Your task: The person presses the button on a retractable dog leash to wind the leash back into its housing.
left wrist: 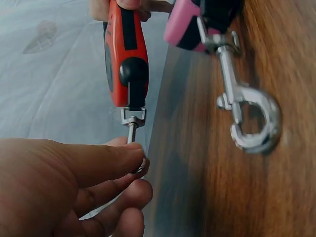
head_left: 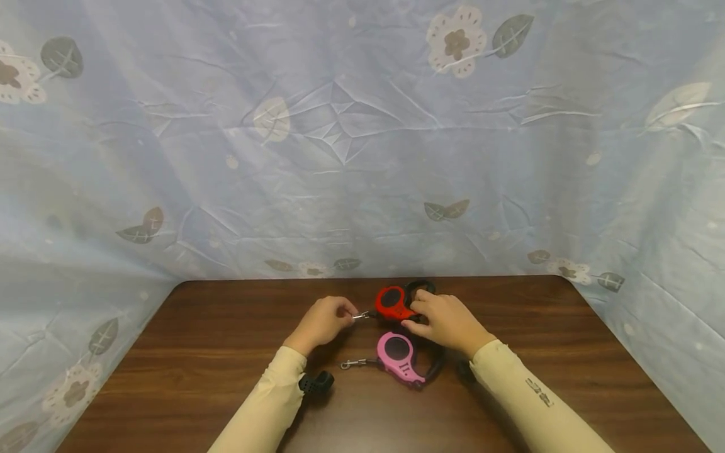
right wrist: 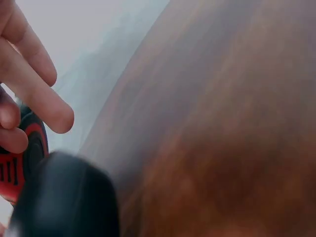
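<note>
A red retractable dog leash (head_left: 389, 303) with a black handle lies toward the table's back edge. My left hand (head_left: 324, 322) pinches its metal snap hook (left wrist: 132, 129) between thumb and fingers, partly covering the hook's end. At the other side my right hand (head_left: 447, 319) holds the red leash's body near the handle; in the right wrist view its fingers (right wrist: 37, 98) only partly show. Closer to me lies a pink retractable leash (head_left: 403, 370), its own snap hook (left wrist: 254, 121) pointing left, touched by neither hand.
The brown wood-grain table (head_left: 226, 352) meets a pale blue flowered cloth (head_left: 351, 189) behind and at both sides. A black wrist strap (head_left: 317, 382) sits on my left wrist. Something dark, partly hidden, shows under my right wrist.
</note>
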The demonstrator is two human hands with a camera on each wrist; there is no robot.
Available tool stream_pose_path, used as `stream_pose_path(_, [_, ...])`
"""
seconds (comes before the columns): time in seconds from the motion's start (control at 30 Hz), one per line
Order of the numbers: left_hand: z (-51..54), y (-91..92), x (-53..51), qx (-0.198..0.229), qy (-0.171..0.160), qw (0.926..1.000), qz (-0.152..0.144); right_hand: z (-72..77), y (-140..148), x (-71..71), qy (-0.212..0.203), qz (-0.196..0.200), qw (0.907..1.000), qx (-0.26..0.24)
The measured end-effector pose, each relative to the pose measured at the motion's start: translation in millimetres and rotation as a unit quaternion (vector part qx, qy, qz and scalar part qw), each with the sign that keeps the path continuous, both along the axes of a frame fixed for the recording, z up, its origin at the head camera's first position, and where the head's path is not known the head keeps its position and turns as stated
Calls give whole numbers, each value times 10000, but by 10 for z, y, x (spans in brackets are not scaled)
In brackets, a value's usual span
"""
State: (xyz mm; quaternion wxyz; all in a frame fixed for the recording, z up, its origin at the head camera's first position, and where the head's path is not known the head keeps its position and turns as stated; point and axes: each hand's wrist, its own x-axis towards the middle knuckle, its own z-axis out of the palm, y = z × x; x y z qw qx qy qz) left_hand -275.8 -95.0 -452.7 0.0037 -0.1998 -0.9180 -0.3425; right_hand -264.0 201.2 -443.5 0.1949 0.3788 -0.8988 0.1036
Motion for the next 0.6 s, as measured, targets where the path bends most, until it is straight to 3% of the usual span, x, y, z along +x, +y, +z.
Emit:
stream_pose_path(0.23, [-64,-36,-30,-26,-369,9992,-176,-30,-7,-149,-587,-87,9975,396])
stream_pose_path(0.6, [-71,-39,-47,-337,-127,9993,-75,-76,-34,-302,-1528,-366,9841,829])
